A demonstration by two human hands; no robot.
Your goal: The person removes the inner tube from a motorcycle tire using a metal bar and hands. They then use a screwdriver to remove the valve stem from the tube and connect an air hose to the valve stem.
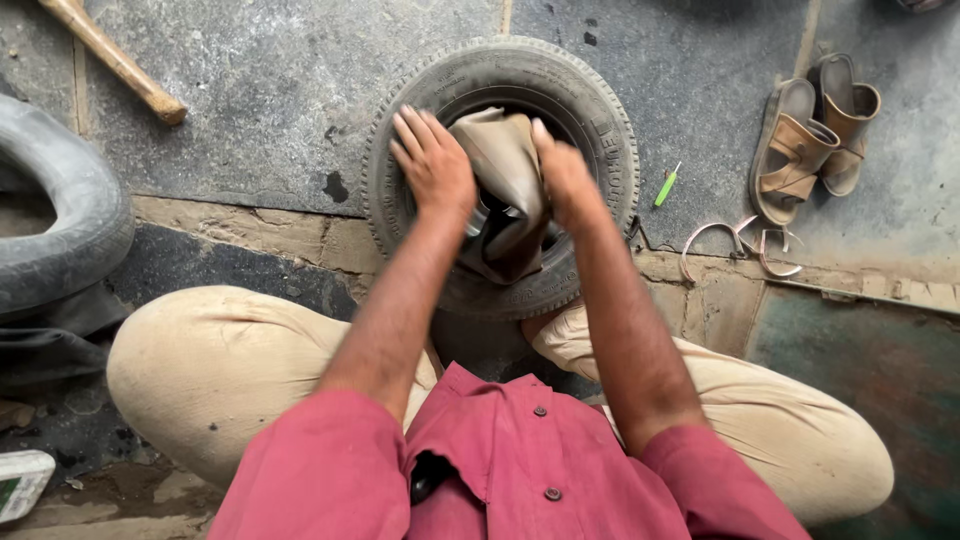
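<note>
A person seated on the floor works at a small tyre (505, 75). The left hand (435, 160) presses flat on its sidewall; the right hand (565, 180) grips a dusty inner tube (505, 180) bunched in its centre. Tugged hard, the tube could snag and tear.

Package: small white packet (20, 483), cut off at bottom-left corner of view
Colours: white, green patch on its face
Place: on floor, well apart from left hand (432, 160), behind and to its left
Signs, screens: none
</note>
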